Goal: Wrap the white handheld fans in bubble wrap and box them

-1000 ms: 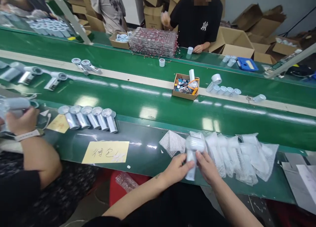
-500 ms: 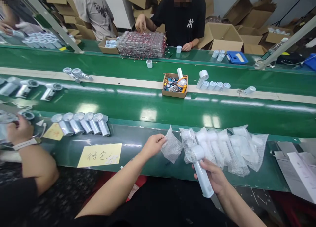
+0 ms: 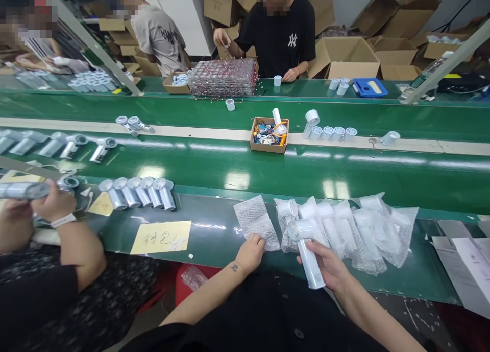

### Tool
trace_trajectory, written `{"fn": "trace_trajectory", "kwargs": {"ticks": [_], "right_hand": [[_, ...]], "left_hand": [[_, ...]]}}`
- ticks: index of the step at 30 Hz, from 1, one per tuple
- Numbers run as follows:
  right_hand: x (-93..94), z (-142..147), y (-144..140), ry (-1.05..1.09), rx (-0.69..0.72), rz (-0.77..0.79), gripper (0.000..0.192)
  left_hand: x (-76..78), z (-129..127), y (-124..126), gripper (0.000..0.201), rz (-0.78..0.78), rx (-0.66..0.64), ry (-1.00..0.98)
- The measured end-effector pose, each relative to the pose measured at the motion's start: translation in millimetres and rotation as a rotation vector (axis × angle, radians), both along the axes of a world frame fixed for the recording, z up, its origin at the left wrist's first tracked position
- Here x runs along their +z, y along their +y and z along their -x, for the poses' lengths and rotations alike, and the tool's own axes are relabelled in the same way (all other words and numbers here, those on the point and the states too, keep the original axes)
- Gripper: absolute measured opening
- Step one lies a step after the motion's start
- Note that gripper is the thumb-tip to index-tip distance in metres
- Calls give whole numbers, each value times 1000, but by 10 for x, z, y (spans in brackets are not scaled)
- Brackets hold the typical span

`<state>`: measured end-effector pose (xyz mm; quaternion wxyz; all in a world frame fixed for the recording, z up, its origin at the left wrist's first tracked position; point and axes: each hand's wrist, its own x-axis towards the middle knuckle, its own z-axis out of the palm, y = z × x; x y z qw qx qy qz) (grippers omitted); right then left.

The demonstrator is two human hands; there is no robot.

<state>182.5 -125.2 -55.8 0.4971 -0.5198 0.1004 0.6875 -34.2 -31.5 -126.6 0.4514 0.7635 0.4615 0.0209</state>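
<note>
Right hand (image 3: 325,264) is gripping a bare white handheld fan (image 3: 306,250), left hand (image 3: 250,250) is pinching an empty bubble-wrap pouch (image 3: 256,221); bagged fans (image 3: 352,229) piling alongside, five unwrapped fans (image 3: 140,192) waiting.

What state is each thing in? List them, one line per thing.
left hand: pinching the near edge of the empty bubble bag.
right hand: closed around the bare fan's handle.
bubble bag: empty, flat on the bench.
bare fan: unbagged, held tilted above the bench edge.
bagged fans: wrapped, lying side by side.
row of fans: unbagged, lying in line.
small carton: open, holding mixed parts.
</note>
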Motion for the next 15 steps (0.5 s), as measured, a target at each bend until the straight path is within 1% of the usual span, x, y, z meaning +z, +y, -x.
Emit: {"fn": "trace_trajectory", "kwargs": {"ticks": [1,2,4,7,8,10,12,13,14,15], "right_hand": [[29,-5,0,15,50,-30,28],[63,3,15,36,109,-66,30],[136,53,91,101,249,-139,38],[218,155,270,186,427,-220,51],[231,174,322,190,456,-233,51],[235,169,381,157,471,-229,47],[224,109,371,91,475,-180,45],[221,68,345,62,478,-152,45],[223,26,313,44,482,-131,46],[234,-14,278,36,479,-119,46]], "left_hand": [[-10,-8,-6,5,16,20,-7],[0,-17,19,11,34,46,-21],[76,-39,103,17,75,101,-65],[274,-81,173,19,136,164,-161],[348,-99,171,20,153,183,-192],[499,-144,144,25,166,256,-246],[654,-210,101,31,134,366,-302],[733,-251,73,32,83,407,-336],[812,-295,41,29,3,423,-373],[888,-338,4,25,-103,410,-412]]}}
